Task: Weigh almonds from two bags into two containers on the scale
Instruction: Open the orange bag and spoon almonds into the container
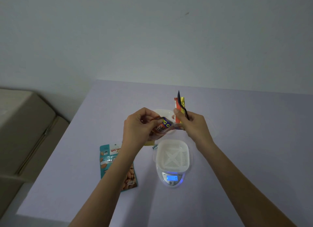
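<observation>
Here both hands are raised above the table, gripping one orange almond bag between them. The left hand pinches the bag's left side with fingers closed on it; the right hand clamps its upright torn strip together with a black spoon. Nearer the person, a white slotted container sits on the lit scale. A teal almond bag lies flat just left of the scale, partly under the left forearm. A clear container shows behind the hands
</observation>
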